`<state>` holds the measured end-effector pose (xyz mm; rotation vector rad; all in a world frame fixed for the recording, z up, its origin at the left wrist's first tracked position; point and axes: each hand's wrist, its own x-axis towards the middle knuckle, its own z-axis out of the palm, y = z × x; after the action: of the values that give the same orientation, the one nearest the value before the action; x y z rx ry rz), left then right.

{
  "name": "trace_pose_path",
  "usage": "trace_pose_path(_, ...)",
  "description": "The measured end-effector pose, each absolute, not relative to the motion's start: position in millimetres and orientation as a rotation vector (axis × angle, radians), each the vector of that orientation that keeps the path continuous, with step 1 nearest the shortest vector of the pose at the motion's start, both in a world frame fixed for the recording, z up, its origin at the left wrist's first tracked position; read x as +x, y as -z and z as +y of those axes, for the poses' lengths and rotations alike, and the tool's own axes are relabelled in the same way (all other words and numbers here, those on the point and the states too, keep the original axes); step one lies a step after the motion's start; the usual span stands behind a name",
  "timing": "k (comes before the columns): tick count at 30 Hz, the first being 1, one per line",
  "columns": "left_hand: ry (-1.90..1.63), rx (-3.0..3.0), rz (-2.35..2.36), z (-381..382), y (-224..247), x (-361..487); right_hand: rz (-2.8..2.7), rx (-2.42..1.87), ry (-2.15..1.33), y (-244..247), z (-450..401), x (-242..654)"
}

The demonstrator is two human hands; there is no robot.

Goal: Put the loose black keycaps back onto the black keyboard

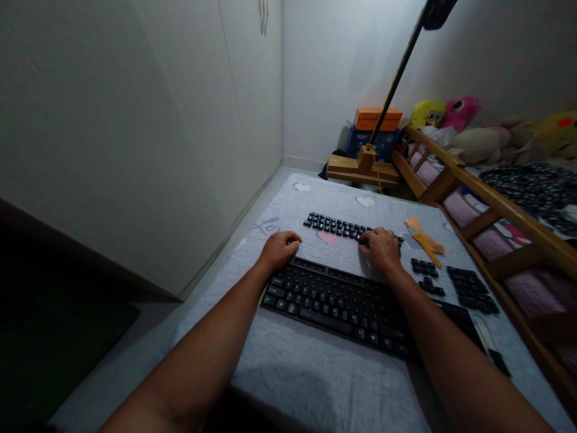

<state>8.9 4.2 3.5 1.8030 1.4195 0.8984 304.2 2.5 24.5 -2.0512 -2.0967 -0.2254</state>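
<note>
A black keyboard (324,300) lies on the cloth-covered table (311,379); its lower rows carry keycaps, while the upper part shows bare key positions. Beyond it, loose black keycaps (336,225) are laid out in rows. My left hand (280,249) rests at the keyboard's top left corner, fingers curled together; what they hold, if anything, is hidden. My right hand (381,249) reaches over the keyboard to the right end of the keycap rows, its thumb and fingers closing round a black keycap.
Right of my right hand lie an orange-handled tool (426,246) on an orange cloth, more keycap groups (471,288) and a dark flat object (460,319). A wooden bed rail (500,210) borders the right side. A wooden stand (363,165) is behind the table.
</note>
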Motion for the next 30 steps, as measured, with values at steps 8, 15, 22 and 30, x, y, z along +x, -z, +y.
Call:
trace_pose_path(8,-0.913,1.819,1.42,5.2,-0.7,8.1,-1.959,-1.78,-0.168,-55.8,-30.0,310.3)
trace_pose_path(15,-0.916,1.851,1.407,6.9,0.9,7.1,-1.765,-1.702,-0.424,-78.2,-98.4,301.1)
trace_pose_path(22,-0.91,1.851,1.402,7.6,1.8,5.8,-1.842,-1.571,-0.591,-64.6,-142.3,281.1)
trace_pose_path(30,-0.907,1.831,1.394,7.5,1.2,5.5,-1.986,-1.514,-0.619,-47.9,-145.4,269.2)
